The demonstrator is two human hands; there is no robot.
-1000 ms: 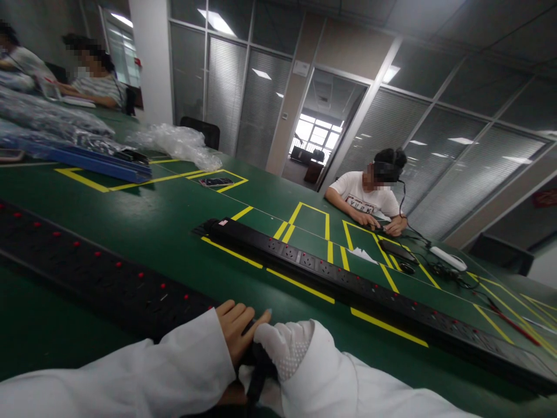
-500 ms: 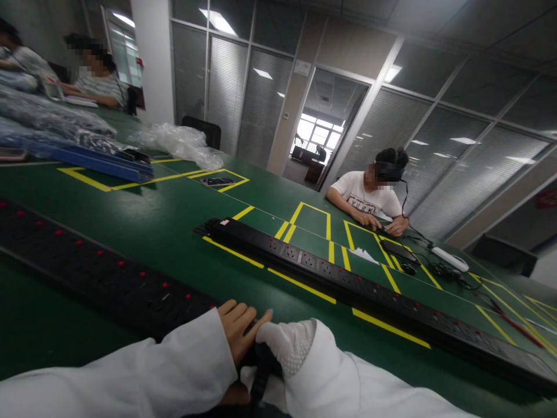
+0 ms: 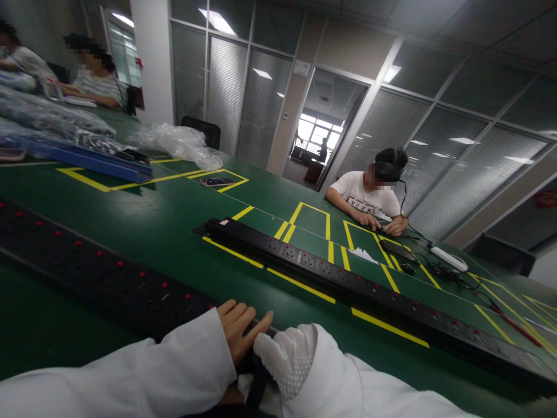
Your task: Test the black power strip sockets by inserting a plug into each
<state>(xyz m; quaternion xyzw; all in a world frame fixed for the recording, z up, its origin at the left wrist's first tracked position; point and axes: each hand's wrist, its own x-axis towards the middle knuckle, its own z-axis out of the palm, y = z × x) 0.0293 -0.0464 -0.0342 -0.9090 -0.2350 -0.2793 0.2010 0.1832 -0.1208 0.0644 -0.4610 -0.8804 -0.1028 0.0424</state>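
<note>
A long black power strip [image 3: 111, 270] with red switches runs from the left edge toward me. My bare left hand [image 3: 239, 328] wraps over its near end, fingers bent across the top and thumb pointing right. Beside it, my right hand [image 3: 291, 354], in a white dotted glove, is closed at the same end. A thick black cable [image 3: 256, 386] hangs down between the two hands, against the gloved fingers. The undersides of both hands and the exact grip are hidden. Farther out, a second black power strip [image 3: 322, 270] lies diagonally on the green table [image 3: 183, 226].
Yellow tape [image 3: 300, 284] marks the table. Blue channel pieces [image 3: 96, 159] and clear plastic wrap [image 3: 178, 142] lie at far left, near a phone [image 3: 216, 182]. A person [image 3: 369, 200] works opposite, beside a white power strip [image 3: 449, 259] and cables. Other people sit at far left.
My gloved right hand has rolled and shifted slightly, uncovering a bit of the strip's end between the hands. The black cable below has swung a little left. My left hand stays put.
</note>
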